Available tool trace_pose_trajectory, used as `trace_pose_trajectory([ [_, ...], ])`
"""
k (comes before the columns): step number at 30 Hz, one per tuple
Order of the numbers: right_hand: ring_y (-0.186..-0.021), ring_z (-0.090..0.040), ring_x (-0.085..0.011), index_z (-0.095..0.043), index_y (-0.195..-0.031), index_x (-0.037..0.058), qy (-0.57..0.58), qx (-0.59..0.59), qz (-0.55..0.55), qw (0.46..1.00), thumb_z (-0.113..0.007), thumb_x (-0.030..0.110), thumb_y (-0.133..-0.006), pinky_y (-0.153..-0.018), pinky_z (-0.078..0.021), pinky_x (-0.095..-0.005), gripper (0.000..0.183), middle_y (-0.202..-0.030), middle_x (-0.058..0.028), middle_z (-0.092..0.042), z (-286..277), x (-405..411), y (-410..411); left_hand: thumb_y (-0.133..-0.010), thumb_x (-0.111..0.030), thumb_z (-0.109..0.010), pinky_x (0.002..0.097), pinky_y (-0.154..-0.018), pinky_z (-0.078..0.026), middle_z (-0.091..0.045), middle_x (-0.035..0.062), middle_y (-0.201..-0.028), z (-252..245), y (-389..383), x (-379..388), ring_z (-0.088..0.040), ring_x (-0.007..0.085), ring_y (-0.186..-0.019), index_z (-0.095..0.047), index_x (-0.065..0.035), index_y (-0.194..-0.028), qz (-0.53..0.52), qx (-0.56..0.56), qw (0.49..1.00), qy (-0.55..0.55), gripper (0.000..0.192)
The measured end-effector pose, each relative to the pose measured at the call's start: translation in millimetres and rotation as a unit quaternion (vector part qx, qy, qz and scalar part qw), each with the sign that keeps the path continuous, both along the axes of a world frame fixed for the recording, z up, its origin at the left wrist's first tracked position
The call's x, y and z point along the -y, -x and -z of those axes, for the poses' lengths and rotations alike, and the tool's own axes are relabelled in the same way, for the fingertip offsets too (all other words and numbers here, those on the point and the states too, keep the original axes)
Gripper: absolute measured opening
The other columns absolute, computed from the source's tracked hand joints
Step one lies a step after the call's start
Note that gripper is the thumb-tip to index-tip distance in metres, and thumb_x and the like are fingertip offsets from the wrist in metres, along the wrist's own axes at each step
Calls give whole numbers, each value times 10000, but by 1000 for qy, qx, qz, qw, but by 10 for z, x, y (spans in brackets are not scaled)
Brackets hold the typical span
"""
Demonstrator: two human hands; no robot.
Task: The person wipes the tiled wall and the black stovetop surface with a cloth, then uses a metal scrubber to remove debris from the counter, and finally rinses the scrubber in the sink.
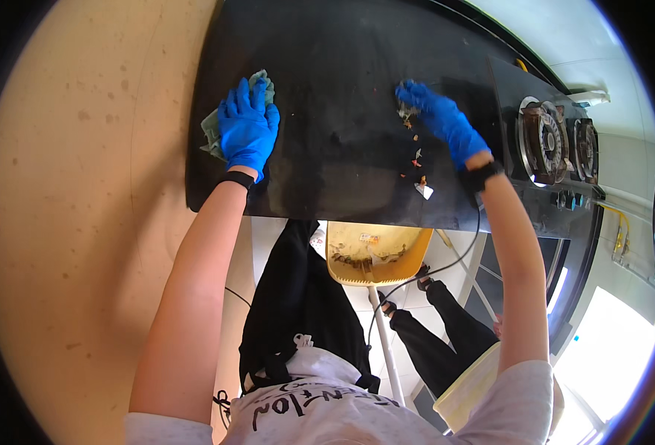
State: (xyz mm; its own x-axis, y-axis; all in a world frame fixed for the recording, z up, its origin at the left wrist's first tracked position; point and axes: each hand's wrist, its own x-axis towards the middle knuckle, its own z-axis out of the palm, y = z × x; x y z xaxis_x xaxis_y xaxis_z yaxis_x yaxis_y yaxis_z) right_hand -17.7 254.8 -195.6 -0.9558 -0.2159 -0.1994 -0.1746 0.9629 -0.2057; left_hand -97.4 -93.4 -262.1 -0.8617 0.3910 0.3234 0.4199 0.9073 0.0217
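My left hand (pixel 248 125), in a blue glove, presses flat on a green cloth (pixel 211 134) near the left edge of the black countertop (pixel 327 167). Right of the middle, my right hand (pixel 444 119), also gloved in blue, has its fingers curled over a dark, crumpled-looking item (pixel 406 109), which is mostly hidden and cannot be told exactly. From there a line of food scraps (pixel 416 162) runs towards the front edge, ending at a small white piece (pixel 424 191). Below that edge, a yellow dustpan (pixel 380 250) on a long pale handle holds dark debris.
A gas stove with burners (pixel 547 142) stands at the right. A beige wall (pixel 82 194) borders the countertop at the left. Another person's legs (pixel 438 328) are close by at the lower right. A black cable (pixel 444 267) hangs from my right wrist.
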Motion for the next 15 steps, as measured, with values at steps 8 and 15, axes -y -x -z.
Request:
trace_pose_trajectory([
  [8, -1287, -389, -287, -456, -1336, 195, -70, 6, -132, 989, -588, -47, -663, -1072, -340, -332, 727, -1401, -77, -400, -12, 709, -1854, -877, -391, -444, 489, -1026, -310, -388, 142, -1386, 75, -2, -95, -422, 342, -1213, -432, -140, -1325, 5, -4, 1000, 6, 514],
  [15, -1232, -432, -281, -493, -1269, 171, -6, 56, -45, 997, -604, -52, -755, -991, -437, -344, 571, -1362, -61, -418, -104, 1207, -2681, -888, -381, -435, 492, -1020, -318, -399, 149, -1376, 66, -11, -99, -431, 348, -1207, -441, -143, -1315, 11, -10, 1000, -2, 489],
])
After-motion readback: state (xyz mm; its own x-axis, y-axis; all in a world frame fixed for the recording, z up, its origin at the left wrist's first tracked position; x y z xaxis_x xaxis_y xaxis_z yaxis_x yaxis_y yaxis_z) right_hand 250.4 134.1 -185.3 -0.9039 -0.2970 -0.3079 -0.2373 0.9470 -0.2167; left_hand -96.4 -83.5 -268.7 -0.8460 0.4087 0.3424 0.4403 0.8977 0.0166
